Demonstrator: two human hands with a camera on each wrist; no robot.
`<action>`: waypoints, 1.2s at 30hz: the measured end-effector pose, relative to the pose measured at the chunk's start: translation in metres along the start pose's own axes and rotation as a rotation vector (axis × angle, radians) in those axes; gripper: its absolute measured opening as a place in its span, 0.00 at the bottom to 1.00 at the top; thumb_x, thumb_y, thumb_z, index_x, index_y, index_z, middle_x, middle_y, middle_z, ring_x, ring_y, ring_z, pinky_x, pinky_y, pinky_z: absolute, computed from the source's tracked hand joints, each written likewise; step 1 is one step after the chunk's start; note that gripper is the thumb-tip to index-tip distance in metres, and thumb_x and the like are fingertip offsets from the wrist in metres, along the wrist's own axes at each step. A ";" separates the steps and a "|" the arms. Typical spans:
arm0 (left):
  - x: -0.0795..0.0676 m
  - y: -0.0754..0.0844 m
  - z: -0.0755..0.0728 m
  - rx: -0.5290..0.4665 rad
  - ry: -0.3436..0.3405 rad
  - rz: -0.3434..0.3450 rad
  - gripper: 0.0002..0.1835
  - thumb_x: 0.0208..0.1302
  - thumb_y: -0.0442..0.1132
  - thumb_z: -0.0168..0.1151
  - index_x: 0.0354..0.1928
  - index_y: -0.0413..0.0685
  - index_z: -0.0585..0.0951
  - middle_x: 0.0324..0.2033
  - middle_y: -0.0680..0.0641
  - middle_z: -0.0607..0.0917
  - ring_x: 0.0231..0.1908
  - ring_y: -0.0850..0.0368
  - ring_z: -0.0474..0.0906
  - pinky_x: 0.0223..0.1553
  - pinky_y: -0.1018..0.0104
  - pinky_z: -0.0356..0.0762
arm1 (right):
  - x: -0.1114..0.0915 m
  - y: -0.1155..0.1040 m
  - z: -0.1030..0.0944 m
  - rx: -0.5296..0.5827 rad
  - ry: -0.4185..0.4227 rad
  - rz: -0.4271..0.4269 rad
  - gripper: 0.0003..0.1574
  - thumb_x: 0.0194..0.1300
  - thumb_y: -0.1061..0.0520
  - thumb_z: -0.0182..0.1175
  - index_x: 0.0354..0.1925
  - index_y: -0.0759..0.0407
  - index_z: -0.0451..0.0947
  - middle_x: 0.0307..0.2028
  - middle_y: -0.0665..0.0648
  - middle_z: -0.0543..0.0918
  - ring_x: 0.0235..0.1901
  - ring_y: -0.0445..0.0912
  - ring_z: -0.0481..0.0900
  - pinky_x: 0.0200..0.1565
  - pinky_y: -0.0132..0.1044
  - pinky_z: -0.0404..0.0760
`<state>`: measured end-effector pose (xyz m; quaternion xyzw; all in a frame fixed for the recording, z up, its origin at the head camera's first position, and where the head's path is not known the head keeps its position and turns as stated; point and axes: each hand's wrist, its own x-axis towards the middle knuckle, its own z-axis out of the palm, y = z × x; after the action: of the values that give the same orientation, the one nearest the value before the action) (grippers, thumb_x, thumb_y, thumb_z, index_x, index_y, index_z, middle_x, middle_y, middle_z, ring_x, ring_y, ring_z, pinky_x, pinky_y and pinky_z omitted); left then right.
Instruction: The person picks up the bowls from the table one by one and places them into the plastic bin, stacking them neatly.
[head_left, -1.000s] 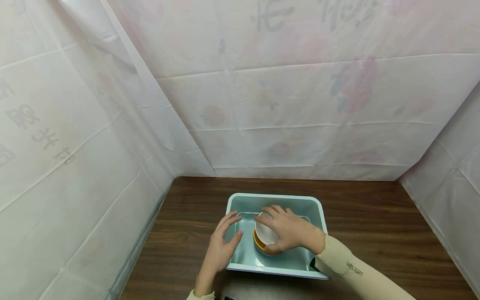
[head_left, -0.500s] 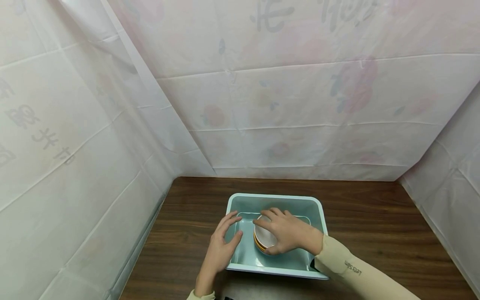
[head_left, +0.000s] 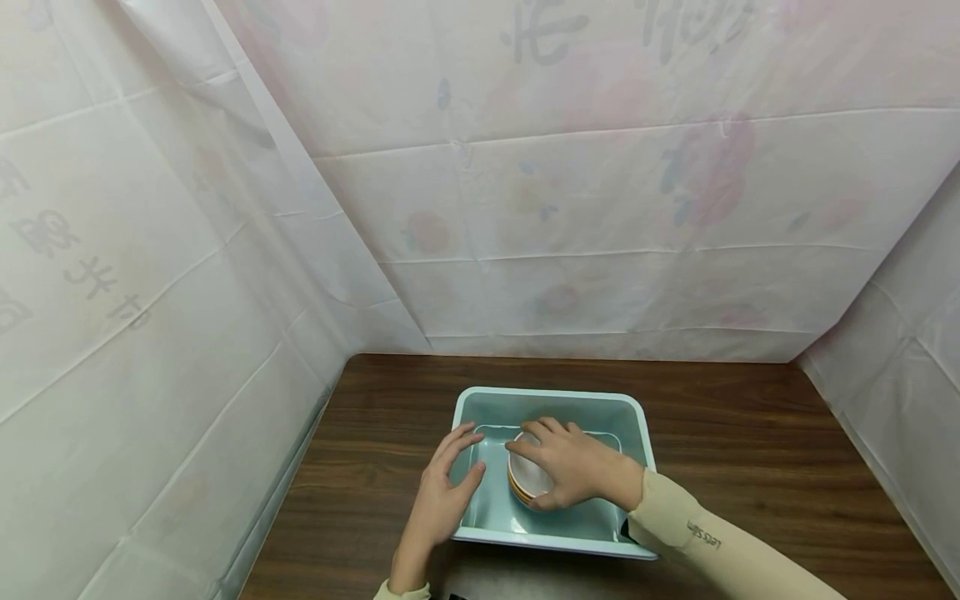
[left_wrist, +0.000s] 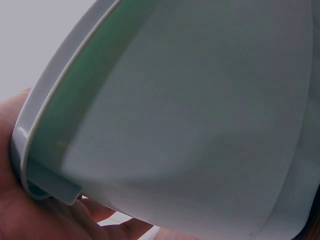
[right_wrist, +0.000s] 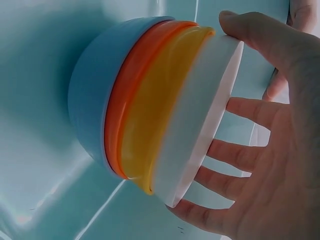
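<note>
A white bowl (head_left: 531, 473) sits tilted in the top of a nested stack inside a light teal tub (head_left: 555, 392). In the right wrist view, a yellow bowl (right_wrist: 155, 100), an orange bowl (right_wrist: 115, 115) and a blue bowl (right_wrist: 90, 90) lie beneath it. My right hand (head_left: 573, 467) spans the white bowl's rim, thumb on one side and fingers along the other. Over the tub's left rim, my left hand (head_left: 442, 492) has its fingers spread and holds nothing. The left wrist view shows the tub's outer wall (left_wrist: 190, 110); whether the left palm touches the rim is unclear.
The tub stands on a dark brown wooden table (head_left: 750, 450). White printed sheets hang behind the table (head_left: 600, 283) and along its left (head_left: 187, 333) and right (head_left: 915, 350) sides.
The white bowl has settled lower into the yellow one, which shows less now. My right hand moved slightly with it, then stayed nearly still. My left hand has not moved.
</note>
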<state>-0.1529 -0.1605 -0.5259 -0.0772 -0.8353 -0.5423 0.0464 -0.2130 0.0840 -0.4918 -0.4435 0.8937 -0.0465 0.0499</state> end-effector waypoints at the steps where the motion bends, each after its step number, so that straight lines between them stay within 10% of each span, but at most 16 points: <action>1: 0.000 0.000 0.000 -0.002 -0.001 0.002 0.19 0.71 0.42 0.66 0.62 0.63 0.81 0.72 0.54 0.73 0.75 0.47 0.64 0.72 0.38 0.65 | 0.000 0.000 0.000 -0.002 0.001 -0.002 0.51 0.58 0.30 0.70 0.73 0.45 0.69 0.68 0.60 0.73 0.66 0.57 0.72 0.48 0.58 0.83; 36: -0.001 -0.001 0.001 0.019 0.019 0.038 0.19 0.71 0.41 0.66 0.62 0.62 0.80 0.71 0.54 0.73 0.75 0.44 0.65 0.70 0.36 0.66 | 0.001 -0.001 0.001 -0.017 -0.036 0.009 0.53 0.57 0.28 0.71 0.74 0.44 0.68 0.70 0.59 0.71 0.68 0.57 0.71 0.50 0.59 0.83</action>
<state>-0.1519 -0.1600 -0.5272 -0.0877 -0.8384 -0.5340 0.0653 -0.2129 0.0825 -0.4928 -0.4409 0.8949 -0.0304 0.0624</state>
